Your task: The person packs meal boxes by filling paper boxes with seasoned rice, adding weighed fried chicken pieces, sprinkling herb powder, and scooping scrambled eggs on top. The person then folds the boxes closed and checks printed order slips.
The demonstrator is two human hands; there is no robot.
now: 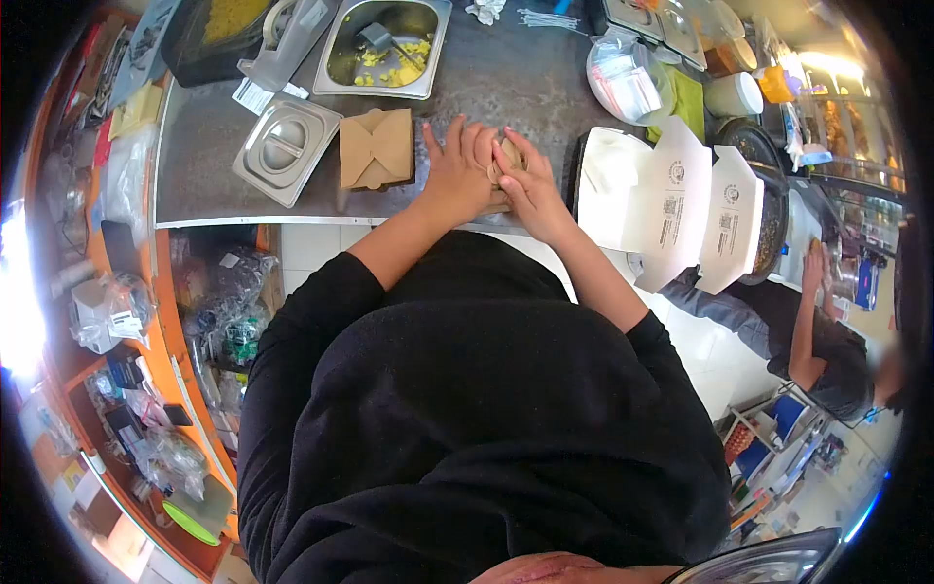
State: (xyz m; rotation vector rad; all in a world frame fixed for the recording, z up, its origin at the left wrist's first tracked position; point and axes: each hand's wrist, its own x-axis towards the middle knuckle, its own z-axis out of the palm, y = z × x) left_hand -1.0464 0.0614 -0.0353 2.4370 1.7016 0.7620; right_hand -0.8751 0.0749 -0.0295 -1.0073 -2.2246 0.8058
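Observation:
My left hand (457, 173) presses on a small brown cardboard takeaway box (497, 201) at the counter's front edge, its fingers pointing away from me. From the other side my right hand (531, 185) grips the same box, thumb and fingers around its top flaps. Most of that box is hidden under both hands. Left of my left hand stands a second brown takeaway box (377, 146), its top flaps folded shut. Beside that lies a steel container lid (286, 149) with a handle. White printed takeaway boxes (671, 209) with raised flaps are to the right of my right hand.
Behind the brown boxes sits a steel pan (382, 91) with yellow food and a scoop. A clear round tub (623, 80) and a green cloth (685, 105) lie at the back right. Another person (827, 346) works at the far right. Shelves with bags fill the left.

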